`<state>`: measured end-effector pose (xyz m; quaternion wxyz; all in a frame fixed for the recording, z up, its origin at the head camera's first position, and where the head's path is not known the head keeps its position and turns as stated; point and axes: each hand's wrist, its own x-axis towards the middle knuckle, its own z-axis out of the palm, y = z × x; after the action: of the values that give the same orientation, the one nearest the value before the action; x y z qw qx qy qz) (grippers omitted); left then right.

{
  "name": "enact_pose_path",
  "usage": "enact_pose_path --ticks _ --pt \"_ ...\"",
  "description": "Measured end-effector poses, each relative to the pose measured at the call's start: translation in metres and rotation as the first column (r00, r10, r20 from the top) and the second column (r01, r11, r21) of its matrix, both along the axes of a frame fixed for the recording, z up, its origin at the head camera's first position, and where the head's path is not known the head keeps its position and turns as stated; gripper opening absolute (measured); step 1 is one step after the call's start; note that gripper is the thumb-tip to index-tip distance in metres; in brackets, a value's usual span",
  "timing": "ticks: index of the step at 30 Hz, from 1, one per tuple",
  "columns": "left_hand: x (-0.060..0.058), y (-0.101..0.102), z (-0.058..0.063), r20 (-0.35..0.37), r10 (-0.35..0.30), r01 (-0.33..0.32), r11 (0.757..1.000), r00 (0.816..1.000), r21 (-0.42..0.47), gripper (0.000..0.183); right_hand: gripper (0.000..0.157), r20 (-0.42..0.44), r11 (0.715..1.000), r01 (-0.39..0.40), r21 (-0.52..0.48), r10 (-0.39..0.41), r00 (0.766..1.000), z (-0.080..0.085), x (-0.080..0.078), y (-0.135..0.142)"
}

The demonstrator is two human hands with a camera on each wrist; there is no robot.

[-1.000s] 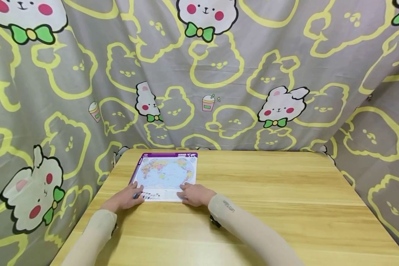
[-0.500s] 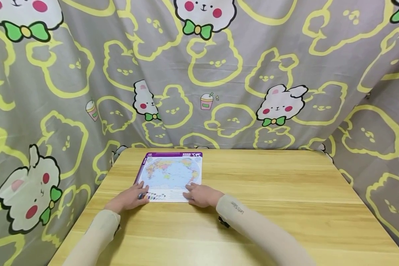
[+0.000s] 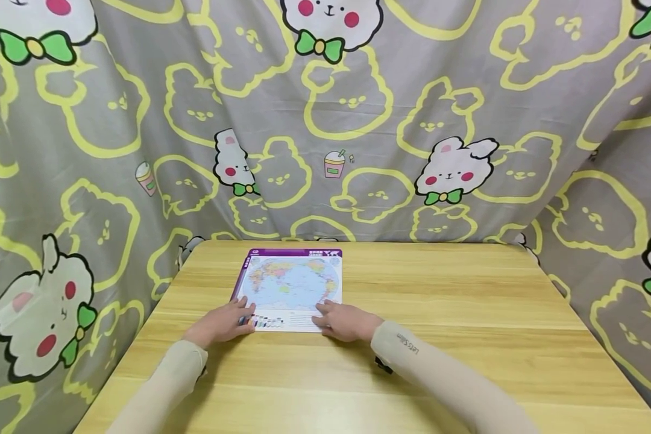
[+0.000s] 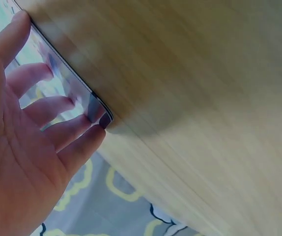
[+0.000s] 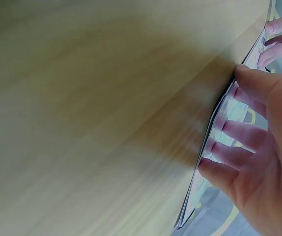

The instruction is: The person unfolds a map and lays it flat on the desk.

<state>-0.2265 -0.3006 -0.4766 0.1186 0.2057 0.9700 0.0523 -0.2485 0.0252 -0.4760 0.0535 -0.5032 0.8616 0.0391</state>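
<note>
A flat world map board (image 3: pixel 287 283) with a purple top border lies on the wooden table, left of its middle and near the back edge. My left hand (image 3: pixel 220 321) rests its spread fingertips on the map's lower left corner. On the lower right corner lie the fingertips of my right hand (image 3: pixel 348 321). In the left wrist view the glossy surface of the map board (image 4: pixel 67 83) reflects the fingers, with the thumb at its near edge. Thin layers show along the edge of the map board (image 5: pixel 211 125) in the right wrist view, where the thumb also touches that edge.
The wooden table (image 3: pixel 466 313) stretches to the right and in front of the map. Behind it and along both sides hangs a grey curtain (image 3: pixel 380 144) with yellow outlines and cartoon rabbits. Long beige sleeves cover both forearms.
The map board has slid to the right along the table, with both hands moving along on its lower corners. The head view has shifted slightly.
</note>
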Motion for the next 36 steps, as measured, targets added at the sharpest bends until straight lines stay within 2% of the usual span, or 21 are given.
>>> enact_pose_path --ticks 11,18,26,36 --pt "-0.001 0.024 0.003 0.009 -0.038 0.038 0.999 0.999 -0.016 0.06 0.041 0.023 0.999 0.009 -0.032 -0.008 1.0 -0.005 0.0 0.027" --pt "-0.003 0.036 0.0 -0.025 -0.083 0.082 0.996 0.996 -0.044 0.058 0.042 0.066 0.998 0.05 -0.045 -0.047 0.997 -0.004 0.002 0.043" --pt "-0.002 0.049 0.002 -0.039 -0.108 0.108 0.994 0.993 -0.011 0.056 0.041 0.111 0.994 0.072 -0.086 -0.062 0.992 -0.006 0.004 0.057" --pt "-0.002 0.07 -0.001 -0.043 -0.106 0.105 0.994 0.993 -0.04 0.057 0.04 0.158 0.986 0.12 -0.116 -0.101 0.982 -0.009 0.002 0.08"
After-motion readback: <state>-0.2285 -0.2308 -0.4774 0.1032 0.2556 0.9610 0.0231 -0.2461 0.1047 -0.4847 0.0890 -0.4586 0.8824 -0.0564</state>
